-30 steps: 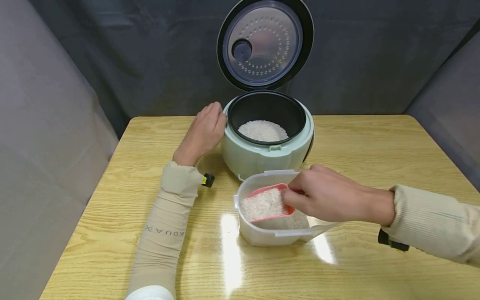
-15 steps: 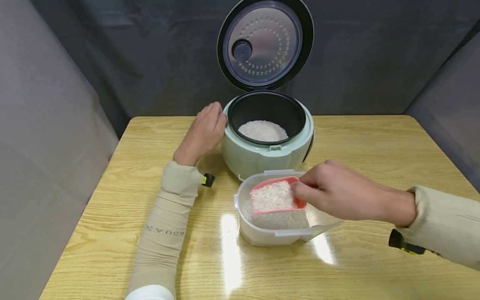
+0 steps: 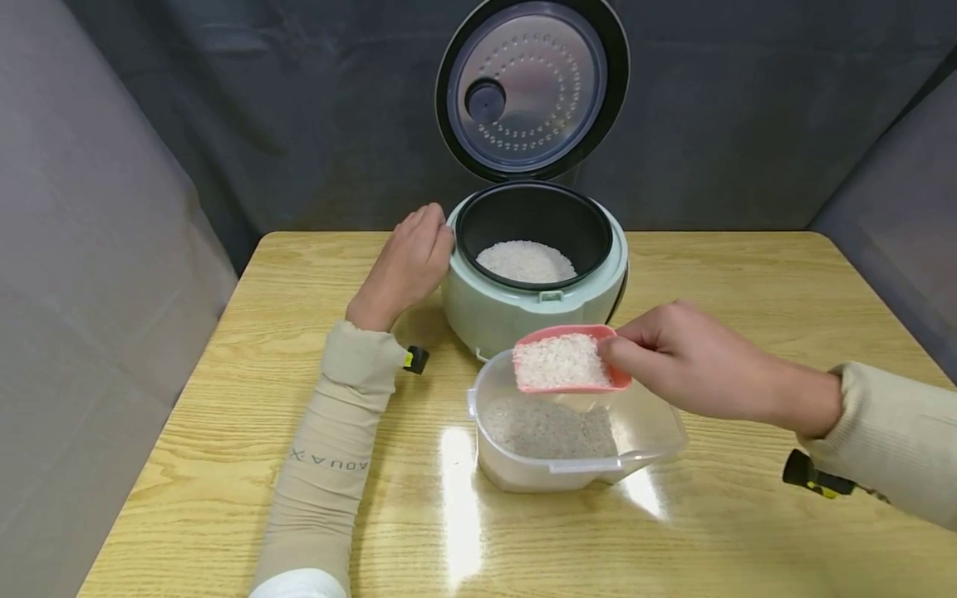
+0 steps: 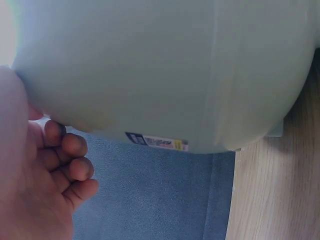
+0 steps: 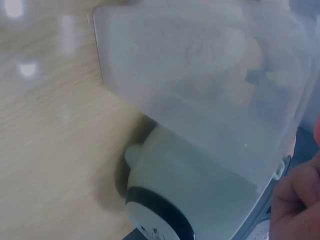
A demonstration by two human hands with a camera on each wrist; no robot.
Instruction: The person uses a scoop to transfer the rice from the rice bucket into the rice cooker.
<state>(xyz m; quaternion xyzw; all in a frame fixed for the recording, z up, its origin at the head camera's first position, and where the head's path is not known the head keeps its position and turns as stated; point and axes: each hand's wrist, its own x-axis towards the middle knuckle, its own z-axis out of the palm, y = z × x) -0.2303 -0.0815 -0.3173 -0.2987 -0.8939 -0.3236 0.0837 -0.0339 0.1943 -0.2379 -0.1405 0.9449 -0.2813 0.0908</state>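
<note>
My right hand (image 3: 691,361) pinches a pink scoop (image 3: 622,375) heaped with white rice (image 3: 561,363), held level above a translucent bin (image 3: 516,475). Grey-looking grain (image 3: 549,428) covers part of the bin's floor. Behind it stands a pale green rice cooker (image 3: 516,320), lid (image 3: 534,75) up, with white rice (image 3: 527,262) in its black pot. My left hand (image 3: 407,262) grips the cooker's upper left side; in the left wrist view its curled fingers (image 4: 75,170) lie at the cooker body. In the right wrist view, the right hand (image 5: 297,200) shows only at the edge.
Everything stands on a wooden table (image 3: 748,307). Dark cloth (image 3: 299,108) hangs behind it, and lighter grey cloth (image 3: 82,249) flanks the left side. The bin sits close in front of the cooker.
My right hand has lifted the filled scoop out of the bin, up and to the right, uncovering the grain beneath. The left hand stays at the cooker.
</note>
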